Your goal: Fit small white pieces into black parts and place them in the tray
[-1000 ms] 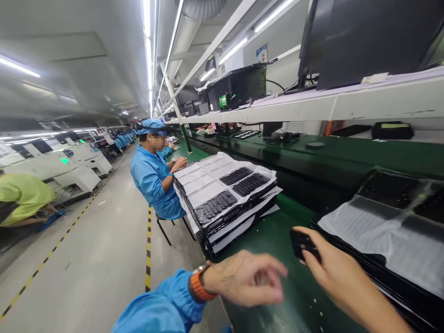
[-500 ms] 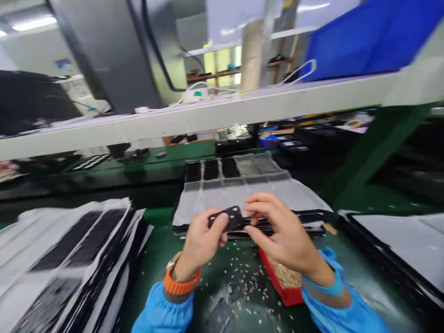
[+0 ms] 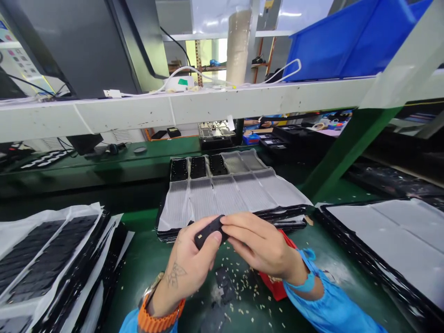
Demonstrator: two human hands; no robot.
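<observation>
A small black plate (image 3: 208,232) with a pale square spot is gripped between the thumb and fingers of my left hand (image 3: 190,259). Fingers of my right hand (image 3: 260,240) are pressed together on the plate's right end and partly cover it. Beneath my right wrist a red box (image 3: 274,287) shows in part, its contents mostly hidden. Small pale pieces (image 3: 248,296) lie scattered on the green table (image 3: 145,268), beside dark flat parts (image 3: 225,284). Behind my hands is a stack of trays with white liners (image 3: 222,199), black plates in its far left compartments.
More stacked trays stand at the left (image 3: 79,268) and right (image 3: 391,240). A white shelf edge (image 3: 208,108) crosses above, holding a blue bin (image 3: 333,46) and a white cable. A green post (image 3: 350,148) slants down at the right.
My right hand has moved in and its fingers now touch the black plate, which shows fewer pale spots. The view has shifted, so the shelf and trays sit further left.
</observation>
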